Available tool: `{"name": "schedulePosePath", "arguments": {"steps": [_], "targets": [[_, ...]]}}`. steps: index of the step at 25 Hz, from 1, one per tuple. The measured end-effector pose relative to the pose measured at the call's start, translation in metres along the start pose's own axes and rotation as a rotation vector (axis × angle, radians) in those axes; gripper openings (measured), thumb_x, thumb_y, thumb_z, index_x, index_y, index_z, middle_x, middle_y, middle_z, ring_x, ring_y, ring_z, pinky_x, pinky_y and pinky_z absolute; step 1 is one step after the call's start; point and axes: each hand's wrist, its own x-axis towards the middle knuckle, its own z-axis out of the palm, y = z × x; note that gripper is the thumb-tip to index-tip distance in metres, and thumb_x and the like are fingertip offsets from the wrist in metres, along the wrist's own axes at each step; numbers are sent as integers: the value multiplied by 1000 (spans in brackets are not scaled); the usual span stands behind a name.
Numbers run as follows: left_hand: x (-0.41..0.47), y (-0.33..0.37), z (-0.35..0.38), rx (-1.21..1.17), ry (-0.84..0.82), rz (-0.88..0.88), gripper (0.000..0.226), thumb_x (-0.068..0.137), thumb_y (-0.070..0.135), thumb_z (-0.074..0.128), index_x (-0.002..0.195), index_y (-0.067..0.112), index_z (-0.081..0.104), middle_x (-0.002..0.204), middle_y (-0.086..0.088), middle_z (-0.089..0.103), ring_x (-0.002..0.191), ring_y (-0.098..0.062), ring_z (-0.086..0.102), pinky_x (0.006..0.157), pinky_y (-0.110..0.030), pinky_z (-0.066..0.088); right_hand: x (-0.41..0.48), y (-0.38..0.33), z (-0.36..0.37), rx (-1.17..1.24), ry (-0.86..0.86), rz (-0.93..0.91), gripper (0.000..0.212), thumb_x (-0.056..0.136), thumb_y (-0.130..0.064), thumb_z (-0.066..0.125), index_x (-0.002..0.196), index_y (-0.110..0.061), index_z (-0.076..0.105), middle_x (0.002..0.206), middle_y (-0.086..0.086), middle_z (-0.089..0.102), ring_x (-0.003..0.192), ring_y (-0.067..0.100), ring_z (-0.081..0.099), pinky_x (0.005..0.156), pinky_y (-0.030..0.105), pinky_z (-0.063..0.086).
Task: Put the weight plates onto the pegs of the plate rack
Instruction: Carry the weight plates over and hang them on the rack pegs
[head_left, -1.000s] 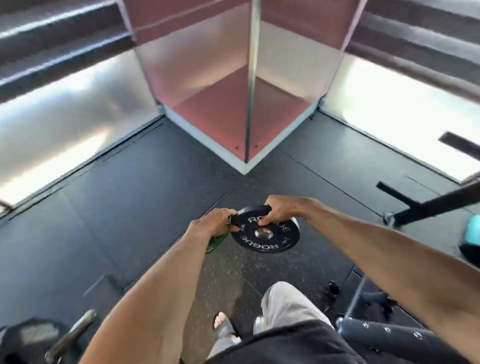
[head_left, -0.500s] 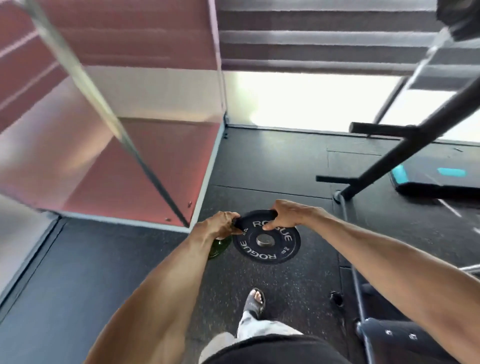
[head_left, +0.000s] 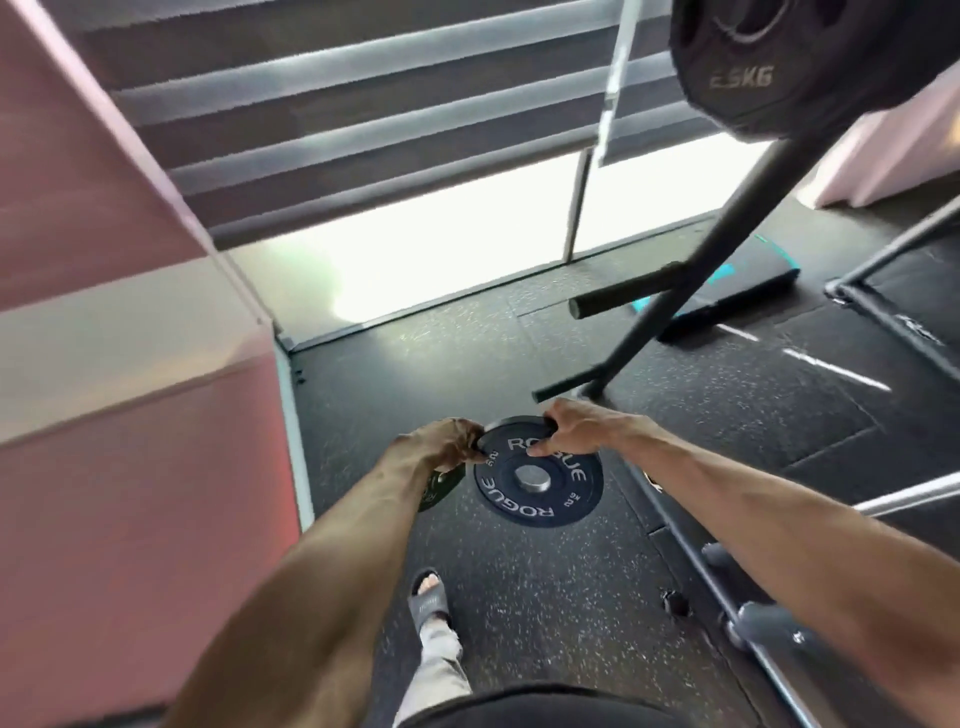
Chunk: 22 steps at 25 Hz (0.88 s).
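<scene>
A small black weight plate with white ROGUE lettering is held flat at waist height above the floor. My right hand grips its far right rim. My left hand pinches its left rim and also holds a smaller green plate, mostly hidden under the hand. The black plate rack leans up to the right just beyond my hands, with bare pegs sticking out left. A large black plate marked 5KG hangs on it at the top right.
A pink and white wall block fills the left side. Striped blinds cover a bright window ahead. A black and teal bench pad lies beyond the rack. Metal frame bars and grey rollers run along the right. My sandalled foot is on the rubber floor.
I have turned right and walked closer to the rack, still carrying both plates. The rack's pegs and the large hung plate have come into view.
</scene>
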Motion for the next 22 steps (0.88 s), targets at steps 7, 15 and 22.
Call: {"name": "schedulePosePath", "arguments": {"steps": [7, 15, 22], "targets": [[132, 25, -114, 256, -136, 302, 31, 94, 35, 61, 121, 21, 61, 116, 0, 67, 104, -21, 61, 88, -34, 47, 35, 22, -70, 362, 204, 187, 19, 90, -30, 68, 102, -15, 68, 95, 5, 71, 84, 18, 67, 84, 32, 56], [260, 72, -182, 386, -186, 433, 28, 95, 30, 61, 122, 23, 60, 114, 1, 66, 95, -17, 57, 89, -36, 48, 100, 82, -133, 476, 342, 320, 29, 87, -33, 71, 106, -11, 69, 89, 3, 70, 75, 15, 67, 73, 28, 57], [338, 78, -206, 486, -187, 479, 25, 92, 32, 65, 117, 30, 63, 98, 11, 61, 92, -14, 57, 78, -30, 41, 145, 96, -150, 579, 430, 391, 29, 87, -27, 72, 112, -13, 69, 96, 3, 72, 80, 15, 67, 70, 21, 53]]}}
